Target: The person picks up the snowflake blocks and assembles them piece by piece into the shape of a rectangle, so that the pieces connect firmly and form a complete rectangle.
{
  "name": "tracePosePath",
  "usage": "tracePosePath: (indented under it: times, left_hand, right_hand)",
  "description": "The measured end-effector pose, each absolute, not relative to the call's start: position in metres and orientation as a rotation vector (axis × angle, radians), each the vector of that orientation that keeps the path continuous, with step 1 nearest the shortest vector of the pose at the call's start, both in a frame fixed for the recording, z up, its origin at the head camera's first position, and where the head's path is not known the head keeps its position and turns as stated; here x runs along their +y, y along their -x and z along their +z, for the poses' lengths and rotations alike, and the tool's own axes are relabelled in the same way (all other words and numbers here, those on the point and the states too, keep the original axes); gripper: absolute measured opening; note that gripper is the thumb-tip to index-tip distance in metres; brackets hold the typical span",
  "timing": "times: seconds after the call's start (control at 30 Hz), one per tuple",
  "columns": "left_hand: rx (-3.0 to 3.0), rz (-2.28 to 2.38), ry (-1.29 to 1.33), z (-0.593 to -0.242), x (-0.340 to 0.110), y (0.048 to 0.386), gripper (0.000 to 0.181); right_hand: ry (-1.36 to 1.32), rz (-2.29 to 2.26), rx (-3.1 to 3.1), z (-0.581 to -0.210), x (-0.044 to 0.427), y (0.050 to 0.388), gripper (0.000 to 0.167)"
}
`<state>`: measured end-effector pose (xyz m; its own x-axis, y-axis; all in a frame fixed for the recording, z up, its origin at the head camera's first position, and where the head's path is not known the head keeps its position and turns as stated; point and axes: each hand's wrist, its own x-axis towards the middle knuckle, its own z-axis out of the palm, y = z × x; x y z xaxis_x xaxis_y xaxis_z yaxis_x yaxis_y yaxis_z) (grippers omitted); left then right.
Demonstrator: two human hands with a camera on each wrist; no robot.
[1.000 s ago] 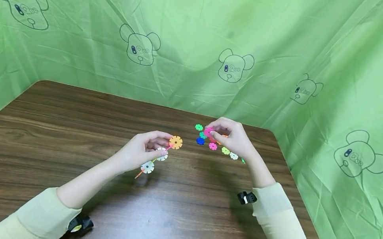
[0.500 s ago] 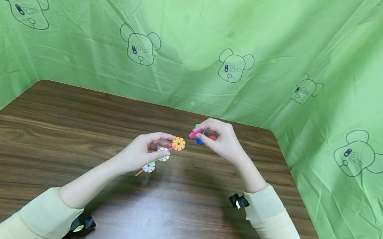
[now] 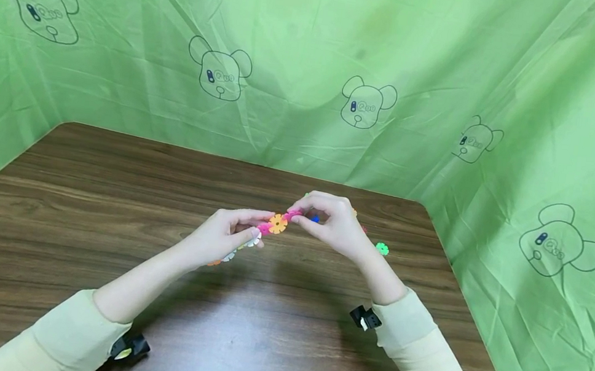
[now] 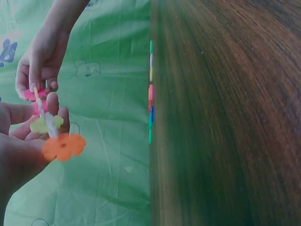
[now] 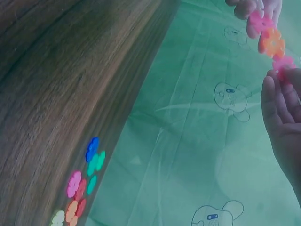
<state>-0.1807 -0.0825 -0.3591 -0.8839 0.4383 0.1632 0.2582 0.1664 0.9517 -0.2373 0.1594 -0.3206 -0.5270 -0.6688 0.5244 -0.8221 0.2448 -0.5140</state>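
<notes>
My left hand (image 3: 221, 235) grips a chain of notched, flower-shaped plastic discs between thumb and fingers, held above the table. An orange disc (image 4: 63, 147) is at its near end, with a yellow-green disc (image 4: 46, 125) further along. At the other end, a pink disc (image 5: 261, 22) sits beside a yellow-orange disc (image 3: 278, 224). My right hand (image 3: 340, 225) pinches another pink disc (image 5: 283, 63) against the edge of that yellow-orange disc. Whether their slots interlock, I cannot tell. My left fingers partly cover the middle of the chain.
Loose discs lie on the wooden table (image 3: 106, 199) beneath and behind my right hand, among them a blue disc (image 5: 92, 149), a pink one and a green disc (image 3: 382, 248). A green curtain (image 3: 282, 128) stands behind the table and along its sides.
My right hand has carried its pink disc left from over the loose discs to the chain's yellow-orange end. In my left hand the chain has turned, showing its pink disc more broadly.
</notes>
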Motion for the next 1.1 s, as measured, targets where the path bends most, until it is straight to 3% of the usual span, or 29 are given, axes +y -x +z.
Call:
tracePosePath:
  times: [0.33,1.1]
  left_hand:
    - [2.331,1.862,-0.632,-0.359,-0.078,0.182,0.034]
    - [2.512,1.815,-0.578,-0.366,-0.074,0.182,0.027]
  right_hand:
    - [-1.291,1.23,-2.41,-0.293,0.142,0.206,0.013]
    - [-1.037,1.445,-2.588,-0.303,0.132,0.198,0.01]
